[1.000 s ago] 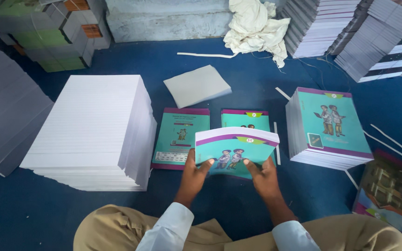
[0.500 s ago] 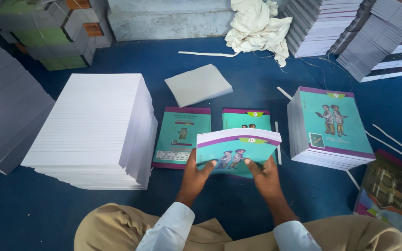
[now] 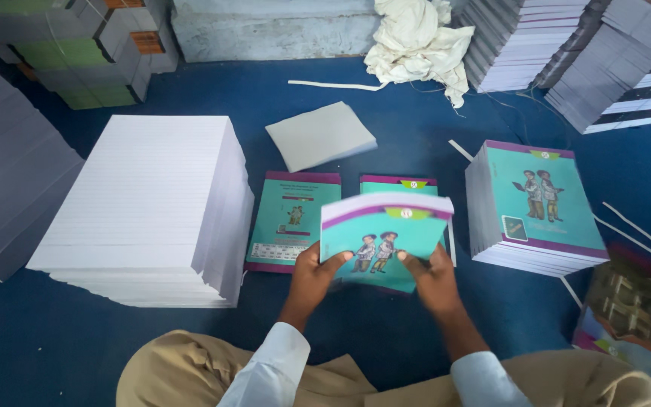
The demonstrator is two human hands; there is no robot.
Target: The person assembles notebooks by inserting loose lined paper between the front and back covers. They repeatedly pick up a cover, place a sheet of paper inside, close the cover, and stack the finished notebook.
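both hands, left hand (image 3: 313, 277) and right hand (image 3: 432, 280), grasping a teal booklet (image 3: 386, 234) over the blue floor (image 3: 386, 332), finished stack (image 3: 538, 202) just right.

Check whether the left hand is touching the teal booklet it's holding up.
Touching. The head view shows the left hand gripping the teal booklet's lower left edge, thumb lying across its cover; the right hand grips the other side.

- booklet (image 3: 386, 240), held in both hands: paper, teal and purple cover, smooth with a slight sheen.
- stack of booklets (image 3: 536, 200), right: same smooth printed covers, matt white page edges.
- tall sheet stack (image 3: 145, 203), left: plain white paper, matt.
- grey pad (image 3: 320, 136), far: dull, uncoated paper.
- rag (image 3: 416, 41), far: crumpled off-white cloth.
- floor covering (image 3: 54, 339): blue, matt, faintly rough.
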